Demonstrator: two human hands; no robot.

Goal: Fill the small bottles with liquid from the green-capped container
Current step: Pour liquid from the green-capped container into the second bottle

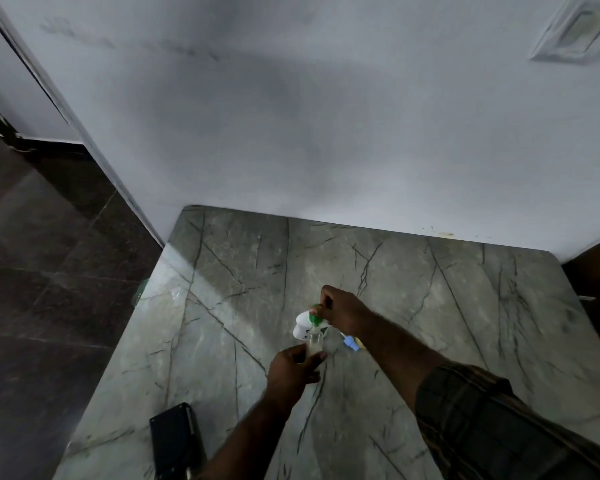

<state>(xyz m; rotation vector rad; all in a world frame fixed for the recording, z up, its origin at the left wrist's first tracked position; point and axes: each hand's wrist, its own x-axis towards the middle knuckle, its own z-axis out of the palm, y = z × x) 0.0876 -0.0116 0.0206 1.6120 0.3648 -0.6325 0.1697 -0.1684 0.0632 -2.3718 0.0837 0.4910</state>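
Observation:
A white container (301, 326) with a green cap (314, 318) is tilted over, its cap pointing down into the mouth of a small clear bottle (315, 342). My right hand (343, 310) grips the container from above and behind. My left hand (293, 370) holds the small bottle upright from below, just above the marble tabletop (430, 323). The bottle looks partly filled with pale liquid. A small blue object (350, 342), perhaps a cap, lies on the table right of the bottle, with something yellowish partly hidden behind my right forearm.
A black rectangular device (175, 441) lies near the table's front left edge. A white wall (326, 133) stands behind the table. Dark floor (49, 271) drops away on the left. A clear plastic item (140, 293) sits at the table's left edge.

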